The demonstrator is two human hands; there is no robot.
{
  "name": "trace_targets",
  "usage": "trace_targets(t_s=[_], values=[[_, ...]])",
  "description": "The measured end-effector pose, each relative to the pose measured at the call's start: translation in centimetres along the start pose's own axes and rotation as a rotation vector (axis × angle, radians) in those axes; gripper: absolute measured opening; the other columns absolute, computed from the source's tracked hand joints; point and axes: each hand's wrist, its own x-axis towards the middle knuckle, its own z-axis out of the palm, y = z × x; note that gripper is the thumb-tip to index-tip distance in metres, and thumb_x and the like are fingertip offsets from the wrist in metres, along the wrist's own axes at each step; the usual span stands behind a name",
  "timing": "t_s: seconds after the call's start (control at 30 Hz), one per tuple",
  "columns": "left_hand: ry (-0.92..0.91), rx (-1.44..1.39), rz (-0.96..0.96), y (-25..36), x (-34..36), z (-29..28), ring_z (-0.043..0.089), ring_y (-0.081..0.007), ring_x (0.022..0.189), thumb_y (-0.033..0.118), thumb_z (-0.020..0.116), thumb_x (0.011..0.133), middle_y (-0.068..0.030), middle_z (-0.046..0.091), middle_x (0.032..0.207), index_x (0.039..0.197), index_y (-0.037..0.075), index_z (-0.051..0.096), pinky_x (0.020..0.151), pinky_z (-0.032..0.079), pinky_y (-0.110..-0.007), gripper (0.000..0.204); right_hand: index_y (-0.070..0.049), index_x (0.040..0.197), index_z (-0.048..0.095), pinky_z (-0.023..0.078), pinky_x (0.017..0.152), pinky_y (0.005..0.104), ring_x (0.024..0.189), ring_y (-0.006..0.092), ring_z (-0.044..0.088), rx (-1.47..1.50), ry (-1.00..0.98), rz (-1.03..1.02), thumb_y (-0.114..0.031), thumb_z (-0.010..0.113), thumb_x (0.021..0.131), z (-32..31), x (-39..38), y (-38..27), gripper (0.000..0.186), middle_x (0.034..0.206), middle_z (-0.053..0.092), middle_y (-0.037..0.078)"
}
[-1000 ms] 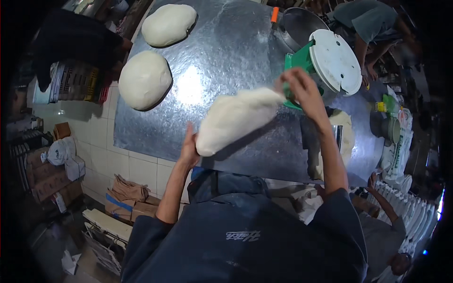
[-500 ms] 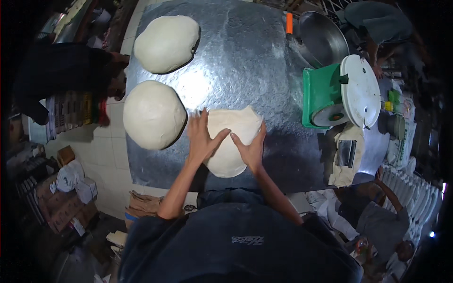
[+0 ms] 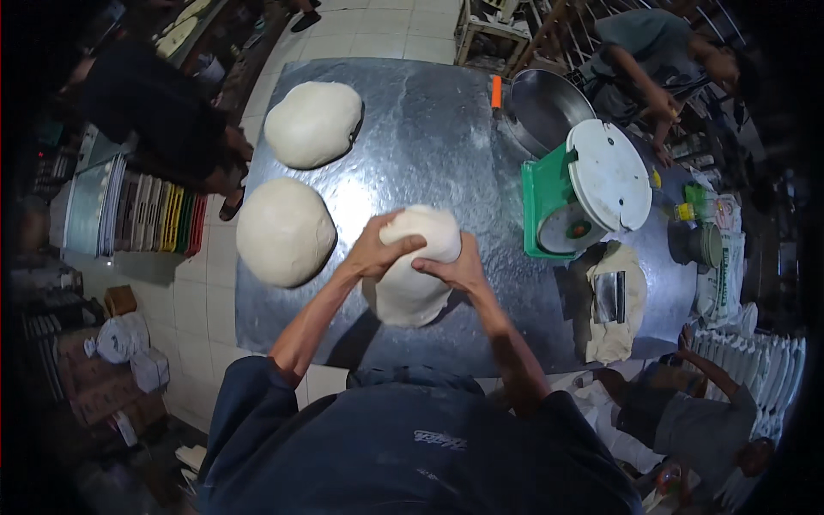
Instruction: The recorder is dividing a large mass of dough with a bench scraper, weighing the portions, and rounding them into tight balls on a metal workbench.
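Note:
A pale lump of dough [image 3: 407, 296] is on the dark metal table [image 3: 429, 112] in front of me, its far part gathered up into a rounded fold. My left hand [image 3: 380, 249] grips the fold from the left, thumb lying across it. On the other side my right hand [image 3: 460, 264] clasps it, thumb pointing inward; its fingers are partly hidden behind the dough. Two smooth rounds of dough rest to the left: a nearer ball [image 3: 286, 232] and a farther, flatter one [image 3: 313, 124].
At the right stand a green scale [image 3: 547, 206] with a white platter, a round dark pan [image 3: 549, 110] and an orange-handled tool [image 3: 496, 92]. A metal scraper [image 3: 609, 297] lies on a flattened dough piece [image 3: 633, 287]. People are at the left, far right and near right.
Both hands have lifted the dough's far edge and folded it up toward me; before, they lay on a flatter sheet. My view has tilted, showing more floor beyond the table.

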Motion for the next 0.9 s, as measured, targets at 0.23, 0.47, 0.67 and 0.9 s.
trace_targets(t_s=[0.23, 0.47, 0.67, 0.9], values=[[0.338, 0.358, 0.460, 0.2, -11.4, 5.0, 0.064, -0.0269, 0.096, 0.049, 0.084, 0.059, -0.0146, 0.065, 0.103, 0.111, -0.001, 0.060, 0.085, 0.050, -0.037, 0.076, -0.008, 0.074, 0.055, 0.044, 0.062, 0.0398, 0.069, 0.0306, 0.055, -0.748, -0.071, -0.759, -0.036, 0.084, 0.042, -4.8, -7.6, -2.8, 0.052, 0.071, 0.053, 0.008], [0.041, 0.228, -0.935, -11.0, -20.6, 17.9, 0.062, -0.0216, 0.088, 0.059, 0.054, 0.088, -0.0141, 0.068, 0.095, 0.112, -0.003, 0.064, 0.084, 0.047, -0.031, 0.068, 0.003, 0.099, 0.068, 0.047, 0.082, 0.0401, 0.092, 0.0332, 0.062, -0.813, -0.722, 0.351, -0.077, 0.063, 0.063, -3.3, -19.0, 8.0, 0.089, 0.100, 0.065, 0.021], [0.484, -0.314, -0.558, -12.1, -22.2, 7.9, 0.056, -0.0262, 0.109, 0.065, 0.030, 0.094, -0.0171, 0.052, 0.130, 0.136, -0.001, 0.043, 0.096, 0.041, -0.038, 0.079, -0.005, 0.113, 0.062, 0.048, 0.078, 0.0369, 0.087, 0.0230, 0.062, -0.342, -0.240, 0.049, -0.042, 0.054, 0.092, -10.7, -9.6, 8.7, 0.042, 0.093, 0.066, 0.017], [1.028, -0.385, -0.627, -16.7, -23.2, 10.4, 0.044, -0.0336, 0.127, 0.075, 0.032, 0.087, -0.0175, 0.042, 0.140, 0.146, 0.014, 0.030, 0.097, 0.042, -0.047, 0.085, -0.011, 0.135, 0.046, 0.045, 0.083, 0.0338, 0.099, 0.0188, 0.057, -0.064, -0.098, 0.501, -0.046, 0.057, 0.092, -8.2, -11.8, 14.4, 0.057, 0.111, 0.059, 0.013]])
